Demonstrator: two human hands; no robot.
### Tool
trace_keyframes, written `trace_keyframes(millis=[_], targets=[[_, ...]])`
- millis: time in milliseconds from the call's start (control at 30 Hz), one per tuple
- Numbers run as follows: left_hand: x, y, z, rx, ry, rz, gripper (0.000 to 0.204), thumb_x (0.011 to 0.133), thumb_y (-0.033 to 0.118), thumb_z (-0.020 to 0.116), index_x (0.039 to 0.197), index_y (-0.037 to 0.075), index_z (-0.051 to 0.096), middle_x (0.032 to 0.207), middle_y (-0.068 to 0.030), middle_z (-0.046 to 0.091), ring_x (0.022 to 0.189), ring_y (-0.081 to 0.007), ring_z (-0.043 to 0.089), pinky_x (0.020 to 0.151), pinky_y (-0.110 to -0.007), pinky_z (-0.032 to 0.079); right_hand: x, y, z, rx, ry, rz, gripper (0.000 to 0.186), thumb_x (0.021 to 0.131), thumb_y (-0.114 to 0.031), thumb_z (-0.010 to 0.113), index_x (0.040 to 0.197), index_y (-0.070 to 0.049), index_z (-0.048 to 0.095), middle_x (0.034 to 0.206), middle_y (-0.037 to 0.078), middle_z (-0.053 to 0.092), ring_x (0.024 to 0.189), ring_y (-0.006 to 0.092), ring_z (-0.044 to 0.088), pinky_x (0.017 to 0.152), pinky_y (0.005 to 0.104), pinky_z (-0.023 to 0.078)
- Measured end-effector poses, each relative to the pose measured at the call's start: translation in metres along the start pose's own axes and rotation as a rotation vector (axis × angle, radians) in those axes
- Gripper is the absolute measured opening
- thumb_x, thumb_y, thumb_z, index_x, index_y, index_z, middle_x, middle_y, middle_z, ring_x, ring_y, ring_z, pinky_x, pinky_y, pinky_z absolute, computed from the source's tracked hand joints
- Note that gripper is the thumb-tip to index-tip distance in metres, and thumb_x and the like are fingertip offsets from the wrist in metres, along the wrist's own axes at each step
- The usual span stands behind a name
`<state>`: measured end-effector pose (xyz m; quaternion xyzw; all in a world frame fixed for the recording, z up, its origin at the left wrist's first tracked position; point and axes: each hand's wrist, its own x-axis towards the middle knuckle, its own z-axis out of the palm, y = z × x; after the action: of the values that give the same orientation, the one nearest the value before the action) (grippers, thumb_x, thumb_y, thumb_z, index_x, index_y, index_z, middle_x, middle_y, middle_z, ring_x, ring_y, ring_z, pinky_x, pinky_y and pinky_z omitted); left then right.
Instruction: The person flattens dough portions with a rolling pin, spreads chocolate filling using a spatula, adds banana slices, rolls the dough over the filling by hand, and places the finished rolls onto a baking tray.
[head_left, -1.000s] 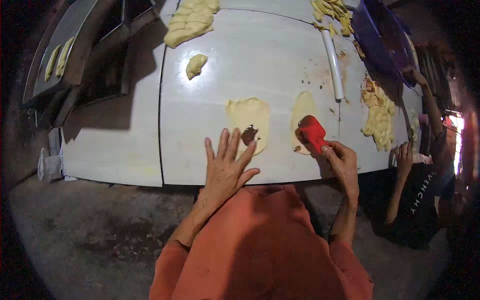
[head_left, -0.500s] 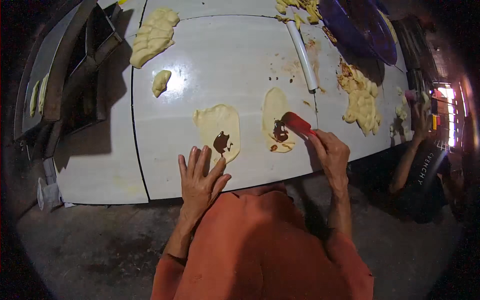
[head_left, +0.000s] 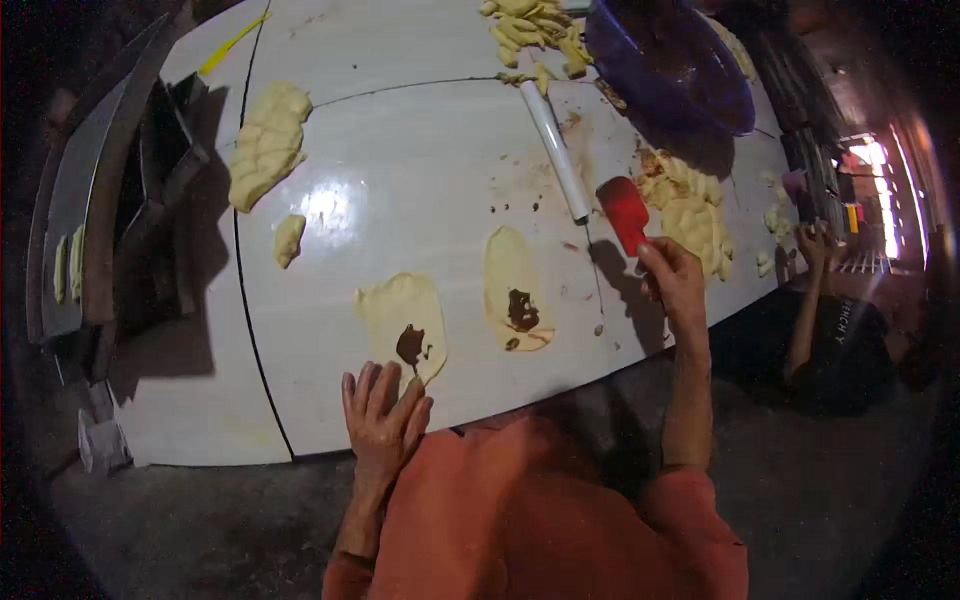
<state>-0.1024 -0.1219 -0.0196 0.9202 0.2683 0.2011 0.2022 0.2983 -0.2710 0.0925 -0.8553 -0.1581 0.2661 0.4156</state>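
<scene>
My right hand (head_left: pixel 673 280) grips a red spatula (head_left: pixel 624 212) by its handle, raised over the table's right part. To its left lies a long flattened piece of dough (head_left: pixel 511 262) with a dark brown, chocolate-like smear (head_left: pixel 522 311) near its lower end. A wider flattened dough piece (head_left: pixel 400 303) is further left and carries another dark dollop (head_left: pixel 411 345). At that piece's lower edge rests my left hand (head_left: pixel 382 410), fingers stretched out and holding nothing, with the index fingertip touching or very near the dough.
A white rolling pin (head_left: pixel 556 152) lies beyond the dough. A purple basin (head_left: pixel 672 75) stands at the far right near dough strips (head_left: pixel 540 30) and a dough mass (head_left: pixel 690 215). More dough (head_left: pixel 270 145) is at left, beside dark metal trays (head_left: pixel 150 190). Another person (head_left: pixel 840 340) is at right.
My right hand has lifted the spatula off the narrow dough piece and moved it up and to the right. The view has shifted; my left hand stays by the wider piece.
</scene>
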Motion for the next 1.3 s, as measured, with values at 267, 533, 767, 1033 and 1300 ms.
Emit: trace_keyframes(millis=[267,533,767,1033,1300], targets=[[0.003,0.006,0.003,0.035,0.040,0.014,0.029,0.088,0.026,0.079,0.115,0.017,0.077,0.140,-0.0125,0.062,0.135,-0.0381,0.051,0.113,-0.064,0.036,0.179,-0.030,-0.105,-0.872,0.838,-0.502,0.029,0.100,-0.026,0.060,0.119,-0.008,0.073,0.096,0.012,0.071,0.087,0.0320,0.070,0.076,0.0456,0.053],[0.004,0.008,-0.005,0.034,-0.004,-0.077,0.033,0.082,0.018,0.080,0.115,0.014,0.076,0.134,-0.0174,0.063,0.131,-0.0439,0.052,0.113,-0.065,0.036,0.102,-0.082,-0.071,-1.105,0.699,-0.500,0.024,0.097,-0.021,0.061,0.113,-0.010,0.075,0.096,0.018,0.071,0.093,0.0383,0.070,0.079,0.0491,0.055],[0.012,0.010,-0.003,0.015,0.025,-0.019,0.029,0.081,0.014,0.077,0.109,0.008,0.073,0.124,-0.0182,0.065,0.124,-0.0466,0.055,0.108,-0.066,0.039,0.120,-0.044,-0.079,-0.688,0.509,-0.351,0.034,0.101,-0.031,0.058,0.117,-0.005,0.072,0.100,0.024,0.072,0.097,0.0429,0.070,0.085,0.0512,0.053],[0.013,0.016,-0.014,0.001,-0.041,-0.106,0.029,0.081,0.015,0.077,0.109,0.009,0.071,0.126,-0.0181,0.064,0.123,-0.0435,0.057,0.109,-0.065,0.038,0.150,0.016,0.019,-0.747,0.508,-0.320,0.039,0.094,-0.030,0.066,0.123,-0.003,0.069,0.123,0.018,0.066,0.109,0.0378,0.067,0.092,0.0471,0.054],[0.003,0.011,-0.003,0.088,-0.020,-0.157,0.029,0.082,0.023,0.078,0.107,0.009,0.072,0.123,-0.0155,0.067,0.121,-0.0394,0.059,0.106,-0.061,0.042,0.275,-0.064,0.084,-0.613,0.327,-0.636,0.036,0.093,-0.030,0.066,0.117,-0.005,0.073,0.112,0.018,0.071,0.107,0.0371,0.069,0.093,0.0491,0.053]])
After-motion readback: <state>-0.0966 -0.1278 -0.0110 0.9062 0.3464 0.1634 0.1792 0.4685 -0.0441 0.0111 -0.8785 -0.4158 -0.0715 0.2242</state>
